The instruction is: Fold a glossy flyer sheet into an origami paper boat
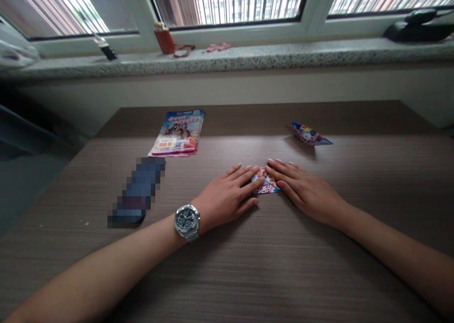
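Observation:
A small folded piece of printed paper (266, 187), pink, white and blue, lies flat on the wooden table (227, 275). My left hand (234, 190), with a silver watch (187, 220) at its wrist, rests with fingers stretched over the paper's left side. From the other side my right hand (307, 188) lies flat, its fingertips over the paper's right part. Both hands have their fingers out and press on the paper rather than grip it. Parts of the paper are hidden under the fingers. Beyond my right hand stands a folded paper shape (310, 135) with pointed ends.
A stack of printed flyers (179, 133) lies at the back left, with a dark blurred-out object (138, 190) nearer me. On the granite windowsill (248, 58) are a red lighter-like case (164, 39), a small black-and-white item (105, 48), pink bits (218, 47) and a black device (418, 27).

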Tool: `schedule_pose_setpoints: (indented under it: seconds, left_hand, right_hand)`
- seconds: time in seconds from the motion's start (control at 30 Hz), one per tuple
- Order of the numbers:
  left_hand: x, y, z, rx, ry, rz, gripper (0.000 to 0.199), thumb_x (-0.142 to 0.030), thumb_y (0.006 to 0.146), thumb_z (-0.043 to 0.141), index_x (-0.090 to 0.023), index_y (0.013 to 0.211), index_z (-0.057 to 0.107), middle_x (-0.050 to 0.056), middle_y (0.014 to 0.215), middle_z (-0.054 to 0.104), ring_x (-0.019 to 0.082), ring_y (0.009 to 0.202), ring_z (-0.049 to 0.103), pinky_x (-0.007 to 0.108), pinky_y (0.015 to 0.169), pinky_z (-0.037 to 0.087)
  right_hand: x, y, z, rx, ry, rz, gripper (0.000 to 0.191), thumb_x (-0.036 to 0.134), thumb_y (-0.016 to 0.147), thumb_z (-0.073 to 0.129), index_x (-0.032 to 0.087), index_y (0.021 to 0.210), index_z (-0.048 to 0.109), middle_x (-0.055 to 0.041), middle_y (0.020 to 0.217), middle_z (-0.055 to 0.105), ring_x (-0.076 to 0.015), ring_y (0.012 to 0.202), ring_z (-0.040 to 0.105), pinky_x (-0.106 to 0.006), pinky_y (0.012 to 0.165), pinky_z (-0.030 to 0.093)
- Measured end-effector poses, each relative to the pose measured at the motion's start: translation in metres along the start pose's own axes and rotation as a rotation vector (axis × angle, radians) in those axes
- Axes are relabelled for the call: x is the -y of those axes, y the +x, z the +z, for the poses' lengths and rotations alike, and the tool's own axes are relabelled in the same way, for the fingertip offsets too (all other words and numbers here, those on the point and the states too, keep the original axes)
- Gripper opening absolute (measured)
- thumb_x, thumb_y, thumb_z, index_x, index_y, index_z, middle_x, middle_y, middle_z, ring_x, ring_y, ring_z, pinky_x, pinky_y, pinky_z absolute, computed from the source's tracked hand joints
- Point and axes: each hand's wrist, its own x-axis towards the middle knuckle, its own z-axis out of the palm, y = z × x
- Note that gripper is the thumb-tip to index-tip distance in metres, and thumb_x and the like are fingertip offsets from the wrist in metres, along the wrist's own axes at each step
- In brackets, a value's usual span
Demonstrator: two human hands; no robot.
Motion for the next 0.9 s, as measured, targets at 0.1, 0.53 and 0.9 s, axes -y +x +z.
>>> schedule_pose_setpoints:
  seconds: [0.1,0.53,0.9]
  left_hand:
    - [-0.0004,0.0000,0.0001,0.010,-0.009,-0.005,0.056,-0.048,0.107,0.039,-0.021,0.156,0.037,0.008,0.165,0.032,0.023,0.154,0.028,0.041,0.130,0.018]
    - [-0.0006,-0.0010,0.0005,-0.009,-0.040,-0.007,0.054,-0.046,0.106,0.040,-0.023,0.155,0.038,0.007,0.164,0.033,0.023,0.153,0.030,0.042,0.128,0.021]
    - [-0.0026,-0.0016,0.0046,-0.005,-0.033,-0.028,0.062,-0.056,0.105,0.037,-0.024,0.158,0.033,0.007,0.166,0.029,0.023,0.154,0.027,0.044,0.130,0.012]
  right_hand:
    - [0.0005,0.0010,0.0010,-0.012,0.012,0.022,0.052,0.037,0.109,0.027,0.018,0.156,0.040,-0.0080,0.163,0.037,-0.0221,0.152,0.031,-0.048,0.124,0.030]
    - [-0.0044,0.0008,0.0063,-0.086,0.085,0.034,0.052,0.034,0.108,0.029,0.022,0.158,0.036,-0.0100,0.162,0.039,-0.0248,0.151,0.033,-0.053,0.123,0.032]
    - [-0.0029,0.0002,0.0025,-0.131,0.064,-0.023,0.055,0.034,0.108,0.033,0.022,0.161,0.028,-0.0108,0.163,0.037,-0.0240,0.152,0.030,-0.052,0.124,0.028]
